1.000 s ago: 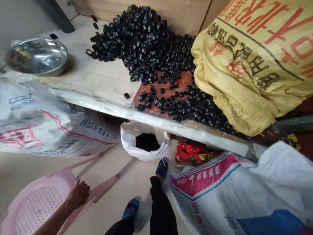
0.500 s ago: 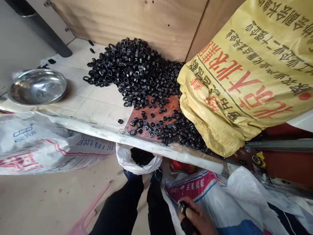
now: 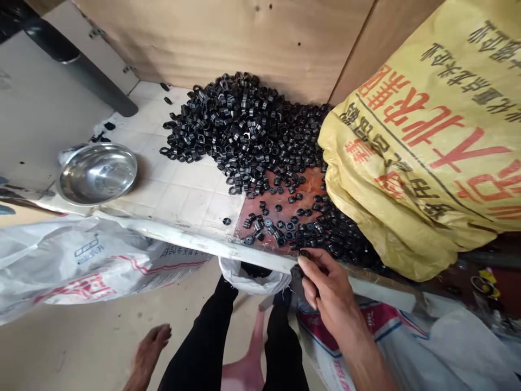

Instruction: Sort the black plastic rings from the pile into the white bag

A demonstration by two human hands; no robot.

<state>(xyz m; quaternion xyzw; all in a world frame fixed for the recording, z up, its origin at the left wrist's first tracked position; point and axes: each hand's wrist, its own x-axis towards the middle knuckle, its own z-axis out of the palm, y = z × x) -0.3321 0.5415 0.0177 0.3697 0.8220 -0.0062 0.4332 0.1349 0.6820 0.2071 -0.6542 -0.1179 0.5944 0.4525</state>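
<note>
My right hand point(image 3: 325, 277) is closed around dark pieces at the front edge of the worktop, next to the black plastic parts. Small black plastic parts point(image 3: 303, 269) show at its fingertips; how many it holds is hidden. Low on the left, my left hand point(image 3: 152, 345) hangs over the floor with fingers loosely curled together and nothing visible in them. A large heap of black ring-like plastic parts point(image 3: 244, 125) lies against the wooden board. Smaller black caps point(image 3: 280, 231) are scattered on the reddish surface. Below the edge hangs an open white sack point(image 3: 260, 285), dark inside.
A shiny metal bowl point(image 3: 100, 176) stands on the worktop's left. The yellow printed sack point(image 3: 407, 146) leans in at the right. White printed bags hang at the left point(image 3: 93, 266) and lie lower right point(image 3: 399, 342). A pink plastic stool point(image 3: 248, 369) stands between my legs.
My right hand has risen from low beside the bags to the worktop edge, still holding black parts. My left hand has come into view. The view has shifted left, and the stool appears between my legs.
</note>
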